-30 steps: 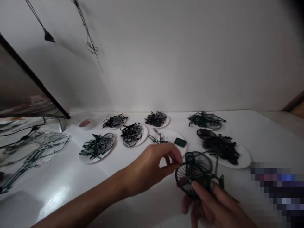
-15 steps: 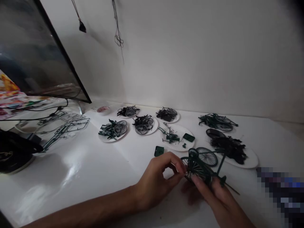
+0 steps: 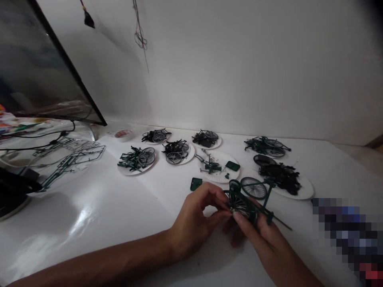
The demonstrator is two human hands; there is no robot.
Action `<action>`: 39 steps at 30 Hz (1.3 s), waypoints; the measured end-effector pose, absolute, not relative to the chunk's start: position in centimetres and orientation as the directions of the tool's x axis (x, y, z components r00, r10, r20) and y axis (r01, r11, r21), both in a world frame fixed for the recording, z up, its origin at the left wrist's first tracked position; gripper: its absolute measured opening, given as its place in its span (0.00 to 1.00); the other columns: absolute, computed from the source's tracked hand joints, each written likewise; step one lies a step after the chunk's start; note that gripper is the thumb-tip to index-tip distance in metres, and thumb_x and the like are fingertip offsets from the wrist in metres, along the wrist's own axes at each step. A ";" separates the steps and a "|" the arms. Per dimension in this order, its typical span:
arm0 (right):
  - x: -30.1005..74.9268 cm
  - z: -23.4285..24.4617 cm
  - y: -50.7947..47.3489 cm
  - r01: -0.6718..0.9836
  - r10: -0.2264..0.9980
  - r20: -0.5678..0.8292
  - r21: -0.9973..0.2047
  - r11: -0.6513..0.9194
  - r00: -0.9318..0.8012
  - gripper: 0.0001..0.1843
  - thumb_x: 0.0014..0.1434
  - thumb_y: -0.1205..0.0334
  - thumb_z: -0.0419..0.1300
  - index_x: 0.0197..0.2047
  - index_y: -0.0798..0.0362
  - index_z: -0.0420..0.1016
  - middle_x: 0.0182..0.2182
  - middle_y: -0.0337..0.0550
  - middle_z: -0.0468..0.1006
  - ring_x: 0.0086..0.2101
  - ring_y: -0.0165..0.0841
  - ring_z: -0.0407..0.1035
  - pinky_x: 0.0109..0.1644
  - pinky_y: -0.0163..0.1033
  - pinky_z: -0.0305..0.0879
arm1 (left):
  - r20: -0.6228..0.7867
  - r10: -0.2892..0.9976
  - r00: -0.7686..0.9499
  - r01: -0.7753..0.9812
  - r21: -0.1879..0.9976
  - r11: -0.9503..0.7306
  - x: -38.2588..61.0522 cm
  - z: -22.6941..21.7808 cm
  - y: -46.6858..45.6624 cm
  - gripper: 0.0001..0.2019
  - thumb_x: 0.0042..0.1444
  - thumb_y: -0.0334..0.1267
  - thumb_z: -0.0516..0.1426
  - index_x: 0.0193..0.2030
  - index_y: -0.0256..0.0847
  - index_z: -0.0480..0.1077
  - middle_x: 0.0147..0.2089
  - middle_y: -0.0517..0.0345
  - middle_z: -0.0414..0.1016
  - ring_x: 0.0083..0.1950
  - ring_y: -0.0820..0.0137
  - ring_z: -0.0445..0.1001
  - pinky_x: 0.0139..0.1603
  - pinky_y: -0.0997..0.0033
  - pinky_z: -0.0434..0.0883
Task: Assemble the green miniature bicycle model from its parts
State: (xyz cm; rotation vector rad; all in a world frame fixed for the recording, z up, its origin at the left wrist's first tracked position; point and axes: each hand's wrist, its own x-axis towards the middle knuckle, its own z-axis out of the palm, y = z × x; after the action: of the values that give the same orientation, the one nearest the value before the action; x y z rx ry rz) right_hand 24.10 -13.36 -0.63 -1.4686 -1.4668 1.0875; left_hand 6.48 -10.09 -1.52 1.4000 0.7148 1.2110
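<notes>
Left hand: my left hand (image 3: 194, 217) pinches thumb and forefinger on the nearer wheel of the model bicycle (image 3: 253, 189).
Right hand: my right hand (image 3: 269, 243) curls its fingers round the frame from below.
Bicycle: dark green, low over the white table (image 3: 89, 215).
Nearby: loose green part (image 3: 196, 183); paper plate (image 3: 220, 180) of parts behind it.

White table (image 3: 104, 215), paper plates (image 3: 303, 192), sprues (image 3: 68, 159)

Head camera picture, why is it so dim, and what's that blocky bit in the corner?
Head view: the light is weak, so the left hand and right hand holding the bike look dark; the table has a glare patch at left; the blocky patch at lower right is pixelated, hiding what lies there; the picture's top right corner fades to black.
</notes>
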 end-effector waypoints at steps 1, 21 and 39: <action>24.0 -0.5 -13.3 0.337 0.998 -0.049 -0.941 -0.034 -0.036 0.27 0.62 0.35 0.57 0.53 0.45 0.76 0.43 0.49 0.81 0.40 0.44 0.76 0.43 0.47 0.79 | 0.286 0.914 0.288 -0.195 0.952 -0.236 6.5 -1.6 -10.1 0.11 0.56 0.25 0.66 0.40 0.37 0.68 0.41 0.54 0.76 0.42 0.70 0.78 0.46 0.69 0.77; 24.3 -2.4 -14.1 0.409 0.998 -0.053 -0.912 -0.030 -0.045 0.27 0.67 0.39 0.53 0.63 0.42 0.60 0.48 0.46 0.77 0.48 0.41 0.74 0.44 0.41 0.76 | 0.433 0.856 0.281 -0.022 0.895 -0.446 5.9 -2.1 -9.8 0.08 0.59 0.28 0.66 0.40 0.37 0.71 0.42 0.53 0.77 0.41 0.69 0.79 0.45 0.68 0.78; 24.3 -1.6 -14.4 0.502 0.995 0.080 -0.859 0.097 -0.056 0.15 0.69 0.45 0.53 0.50 0.45 0.67 0.35 0.42 0.77 0.35 0.36 0.73 0.38 0.38 0.73 | 0.386 0.867 0.314 -0.028 0.917 -0.398 5.7 -1.6 -10.0 0.06 0.58 0.29 0.67 0.38 0.36 0.73 0.38 0.55 0.82 0.39 0.71 0.82 0.43 0.75 0.79</action>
State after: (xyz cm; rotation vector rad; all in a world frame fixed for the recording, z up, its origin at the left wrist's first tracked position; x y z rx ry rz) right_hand 24.28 -14.43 -1.64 -1.4943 -1.6555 0.8653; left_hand 5.70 -9.97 -1.59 1.6639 0.7704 1.2246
